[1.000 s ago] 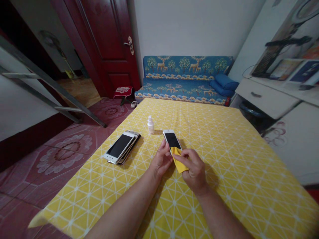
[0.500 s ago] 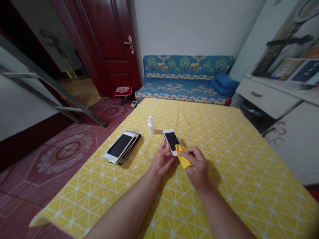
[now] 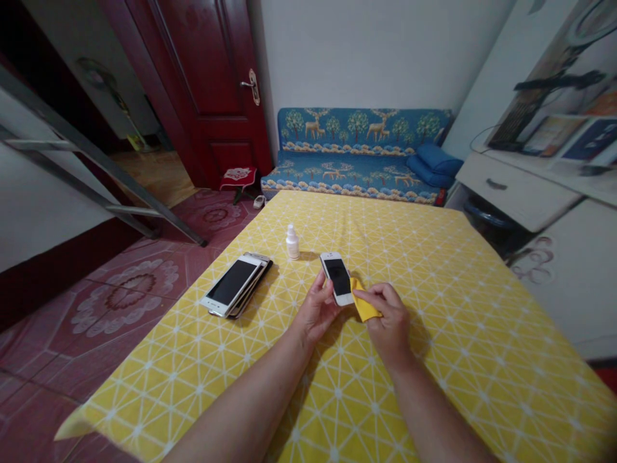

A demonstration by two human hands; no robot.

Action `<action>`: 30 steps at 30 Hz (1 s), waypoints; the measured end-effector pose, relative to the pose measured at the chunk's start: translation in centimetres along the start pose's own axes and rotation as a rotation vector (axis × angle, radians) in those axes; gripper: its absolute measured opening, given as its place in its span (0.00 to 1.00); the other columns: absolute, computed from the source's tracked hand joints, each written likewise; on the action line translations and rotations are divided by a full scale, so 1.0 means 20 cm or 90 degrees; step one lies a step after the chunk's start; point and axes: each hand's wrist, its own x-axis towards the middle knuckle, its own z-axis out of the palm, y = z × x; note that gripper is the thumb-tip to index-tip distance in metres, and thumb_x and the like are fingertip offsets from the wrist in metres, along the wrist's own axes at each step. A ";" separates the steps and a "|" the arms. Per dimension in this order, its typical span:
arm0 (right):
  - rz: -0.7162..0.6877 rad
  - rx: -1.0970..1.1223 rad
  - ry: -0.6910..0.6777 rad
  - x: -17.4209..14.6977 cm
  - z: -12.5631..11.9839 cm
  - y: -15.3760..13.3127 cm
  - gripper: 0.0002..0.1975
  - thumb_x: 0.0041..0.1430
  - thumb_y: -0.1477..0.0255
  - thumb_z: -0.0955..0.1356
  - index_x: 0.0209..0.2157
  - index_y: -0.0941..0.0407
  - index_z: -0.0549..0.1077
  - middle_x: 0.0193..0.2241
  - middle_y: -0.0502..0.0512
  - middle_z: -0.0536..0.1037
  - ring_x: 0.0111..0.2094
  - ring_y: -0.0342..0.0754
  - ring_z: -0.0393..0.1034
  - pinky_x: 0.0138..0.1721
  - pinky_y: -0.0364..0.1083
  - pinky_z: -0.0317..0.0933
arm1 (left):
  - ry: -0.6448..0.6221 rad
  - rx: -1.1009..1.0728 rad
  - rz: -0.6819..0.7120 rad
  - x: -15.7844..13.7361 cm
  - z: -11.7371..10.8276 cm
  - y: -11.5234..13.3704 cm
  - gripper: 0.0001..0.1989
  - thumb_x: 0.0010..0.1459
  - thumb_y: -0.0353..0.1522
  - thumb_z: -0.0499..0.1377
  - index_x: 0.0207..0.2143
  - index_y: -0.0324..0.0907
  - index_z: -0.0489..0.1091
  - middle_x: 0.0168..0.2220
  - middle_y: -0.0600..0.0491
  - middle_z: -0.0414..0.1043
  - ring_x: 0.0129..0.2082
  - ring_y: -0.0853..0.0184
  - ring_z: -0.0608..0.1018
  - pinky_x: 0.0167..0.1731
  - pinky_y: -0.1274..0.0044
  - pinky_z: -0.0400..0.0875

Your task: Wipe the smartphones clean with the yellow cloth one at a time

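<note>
A white smartphone (image 3: 338, 278) with a dark screen is gripped by its left side and lower end in my left hand (image 3: 315, 310), tilted a little above the table. My right hand (image 3: 389, 315) pinches a small yellow cloth (image 3: 365, 307), whose upper edge meets the phone's lower right side. To the left lies a stack of phones (image 3: 236, 284), the top one white with a black screen. Beyond my left hand a small white bottle (image 3: 292, 243) stands upright with its cap on.
A yellow tablecloth (image 3: 448, 276) with white lines covers the table. Behind it stands a blue patterned sofa (image 3: 357, 167). A metal ladder (image 3: 139, 186) leans at the left, near a red stool (image 3: 238, 177). On the right is a white cabinet (image 3: 554, 276).
The cloth has moved right, from over the phone's lower screen to its right edge. My left hand has shifted the phone slightly right, and more of its front shows.
</note>
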 end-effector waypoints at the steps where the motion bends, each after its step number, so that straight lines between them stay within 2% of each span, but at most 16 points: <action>1: -0.021 0.005 -0.011 0.00 0.00 -0.01 0.30 0.46 0.89 0.60 0.44 0.50 0.79 0.33 0.53 0.67 0.37 0.47 0.66 0.36 0.47 0.64 | 0.000 -0.001 -0.003 0.00 0.00 0.00 0.24 0.50 0.32 0.68 0.50 0.45 0.67 0.43 0.52 0.75 0.39 0.68 0.78 0.40 0.77 0.72; 4: -0.072 0.018 -0.048 0.00 0.01 -0.02 0.29 0.49 0.88 0.61 0.46 0.48 0.78 0.34 0.53 0.69 0.38 0.47 0.66 0.37 0.47 0.64 | -0.003 0.001 -0.006 0.00 0.01 0.00 0.24 0.50 0.32 0.68 0.50 0.45 0.68 0.40 0.53 0.75 0.36 0.70 0.77 0.39 0.78 0.71; 10: 0.014 -0.057 0.015 0.01 0.00 0.02 0.31 0.45 0.88 0.60 0.45 0.49 0.79 0.33 0.53 0.68 0.37 0.47 0.66 0.36 0.47 0.64 | -0.015 0.023 -0.016 0.00 0.01 -0.02 0.21 0.51 0.33 0.68 0.48 0.45 0.69 0.42 0.53 0.75 0.37 0.68 0.77 0.40 0.75 0.71; 15: -0.049 -0.027 -0.020 0.00 0.02 -0.01 0.30 0.50 0.87 0.60 0.48 0.48 0.77 0.34 0.54 0.69 0.38 0.48 0.66 0.37 0.48 0.65 | -0.017 0.034 -0.048 -0.01 0.00 -0.03 0.24 0.51 0.33 0.68 0.51 0.45 0.69 0.42 0.52 0.75 0.36 0.69 0.77 0.38 0.78 0.71; 18: 0.024 -0.040 0.017 0.00 0.02 0.03 0.32 0.47 0.88 0.59 0.48 0.47 0.77 0.34 0.53 0.69 0.38 0.47 0.67 0.38 0.47 0.65 | -0.029 0.059 -0.086 -0.02 0.00 -0.03 0.26 0.51 0.33 0.68 0.53 0.45 0.68 0.44 0.49 0.75 0.37 0.67 0.78 0.38 0.76 0.72; 21: 0.083 -0.057 0.074 0.01 0.00 0.07 0.33 0.46 0.87 0.59 0.49 0.48 0.76 0.35 0.52 0.69 0.38 0.47 0.67 0.40 0.48 0.64 | -0.076 0.086 -0.133 -0.02 0.01 -0.03 0.28 0.51 0.33 0.68 0.56 0.46 0.67 0.47 0.46 0.74 0.39 0.63 0.78 0.39 0.72 0.72; 23: 0.062 -0.048 0.086 0.01 0.00 0.06 0.33 0.48 0.87 0.60 0.51 0.47 0.76 0.35 0.53 0.68 0.38 0.47 0.67 0.40 0.48 0.64 | -0.105 0.095 -0.147 -0.03 0.01 -0.03 0.29 0.52 0.34 0.67 0.57 0.47 0.67 0.49 0.45 0.74 0.41 0.62 0.78 0.41 0.72 0.72; 27: -0.025 -0.006 0.040 0.01 0.01 0.01 0.31 0.53 0.86 0.60 0.53 0.46 0.74 0.37 0.54 0.68 0.40 0.48 0.66 0.40 0.48 0.64 | -0.127 0.102 -0.143 -0.03 0.01 -0.04 0.28 0.53 0.34 0.67 0.57 0.45 0.67 0.48 0.46 0.74 0.41 0.64 0.78 0.41 0.75 0.72; 30: 0.000 -0.026 0.049 0.02 0.00 0.02 0.32 0.52 0.86 0.60 0.52 0.45 0.74 0.37 0.53 0.68 0.39 0.48 0.66 0.39 0.48 0.64 | -0.135 0.111 -0.146 -0.03 0.01 -0.04 0.29 0.52 0.34 0.67 0.57 0.45 0.67 0.46 0.46 0.75 0.39 0.64 0.78 0.39 0.75 0.72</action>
